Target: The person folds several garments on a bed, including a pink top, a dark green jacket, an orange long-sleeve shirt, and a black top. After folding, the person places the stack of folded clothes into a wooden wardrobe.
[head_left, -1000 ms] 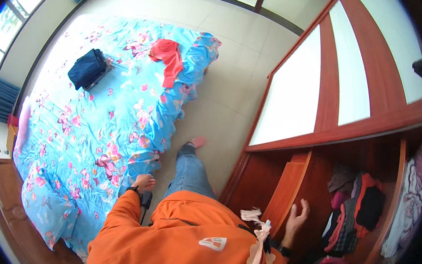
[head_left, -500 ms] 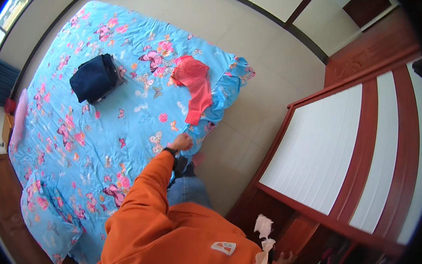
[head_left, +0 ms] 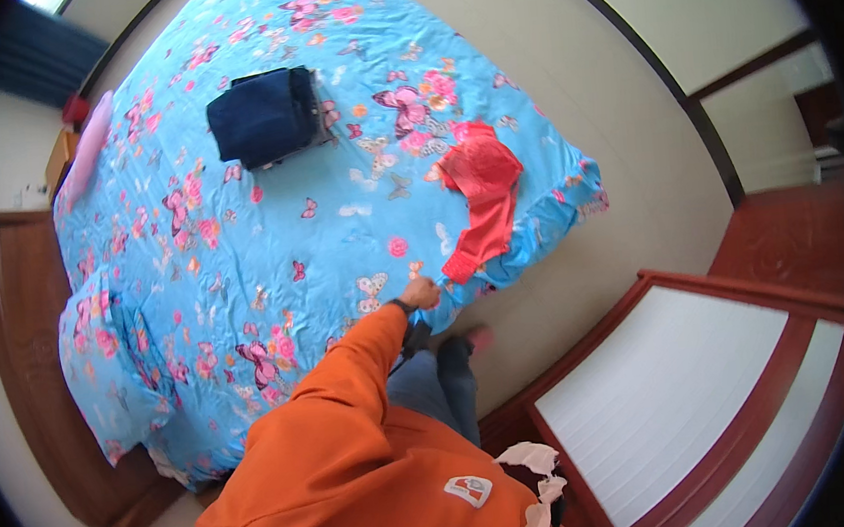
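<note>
My left hand (head_left: 421,294) is held over the near right edge of the bed, its fingers curled closed; what they hold, if anything, is hidden. A dark strip (head_left: 416,338) shows just below the wrist. Beyond this hand, a coral-red bra (head_left: 486,193) lies spread on the blue floral bedding (head_left: 341,251), its lower end close to my knuckles. My right hand is out of sight. A pale strip with scalloped edges (head_left: 533,460) hangs at my right side against the orange sleeve and body. Further back sits a folded stack of dark navy clothes (head_left: 267,116).
A pillow (head_left: 110,371) rests at the left end of the bed by the wooden headboard (head_left: 33,348). A pink cushion (head_left: 91,147) lies on the far left edge. At the right stands a wardrobe with white panels (head_left: 654,394) and red-brown frames. Tiled floor (head_left: 608,97) runs between.
The view has swung, so the bed and the bra sit further right. My right hand, earlier seen low by the wardrobe, has gone out of view. My left hand stays closed near the bra.
</note>
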Motion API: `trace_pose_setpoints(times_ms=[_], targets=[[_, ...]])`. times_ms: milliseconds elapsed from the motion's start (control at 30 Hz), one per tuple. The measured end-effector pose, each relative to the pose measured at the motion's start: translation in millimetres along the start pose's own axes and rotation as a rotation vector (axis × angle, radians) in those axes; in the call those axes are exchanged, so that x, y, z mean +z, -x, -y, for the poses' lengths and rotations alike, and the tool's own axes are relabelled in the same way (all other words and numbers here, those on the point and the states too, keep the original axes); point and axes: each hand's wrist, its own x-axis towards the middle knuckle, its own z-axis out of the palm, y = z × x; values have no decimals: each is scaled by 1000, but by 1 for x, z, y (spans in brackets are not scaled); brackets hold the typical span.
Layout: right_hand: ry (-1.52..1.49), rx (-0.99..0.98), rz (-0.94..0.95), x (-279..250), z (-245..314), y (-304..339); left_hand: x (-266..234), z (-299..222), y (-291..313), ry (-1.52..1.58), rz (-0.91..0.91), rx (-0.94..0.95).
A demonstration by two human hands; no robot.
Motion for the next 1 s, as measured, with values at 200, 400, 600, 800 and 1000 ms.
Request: trace_pose_setpoints(times_ms=[200,400,600,800,1000], targets=[[-96,-308,323,-50,104,-156,11,40,86,1112,-52,-501],[100,-484,520,-82,351,-319,25,11,189,1241,-552,-645],[174,-745,433,-5,624,-421,132,-50,337,1376,-548,-872],[175,-990,163,133,765,-438,258,-149,415,1782,-381,-987],[101,-966,257,206,743,-422,251,-206,403,1903,-368,-1066]])
